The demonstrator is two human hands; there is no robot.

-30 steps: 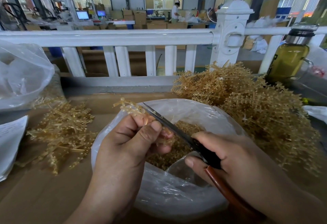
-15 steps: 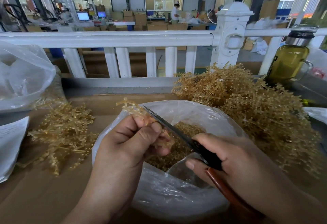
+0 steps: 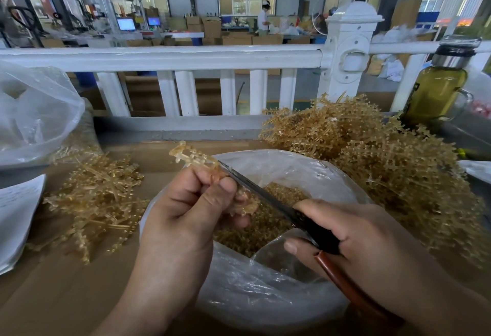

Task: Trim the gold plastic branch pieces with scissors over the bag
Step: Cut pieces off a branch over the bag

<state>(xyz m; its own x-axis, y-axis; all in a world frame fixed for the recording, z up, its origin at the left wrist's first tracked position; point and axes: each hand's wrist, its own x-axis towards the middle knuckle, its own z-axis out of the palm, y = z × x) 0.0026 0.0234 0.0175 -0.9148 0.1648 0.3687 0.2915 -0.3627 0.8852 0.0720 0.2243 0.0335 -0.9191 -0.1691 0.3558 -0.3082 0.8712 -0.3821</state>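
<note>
Gold knobbly branch piece (image 3: 198,161) pinched in my left hand (image 3: 186,216); right hand (image 3: 366,242) grips slim steel scissors (image 3: 268,197) over crinkly clear bag (image 3: 265,296)

The branch (image 3: 195,159) is showing translucent gold, as are the cut bits (image 3: 255,226) in the clear, whitish bag (image 3: 265,296). The scissors (image 3: 305,225) are showing dark steel blades, a black pivot part and a reddish-brown handle. The heap (image 3: 385,165) on the right is glowing a deeper amber gold; the pile (image 3: 98,197) on the left is looking paler. The table (image 3: 53,296) is looking cardboard brown. The railing (image 3: 172,58) is shining white. The bottle (image 3: 438,91) is showing olive-yellow under a dark cap.
</note>
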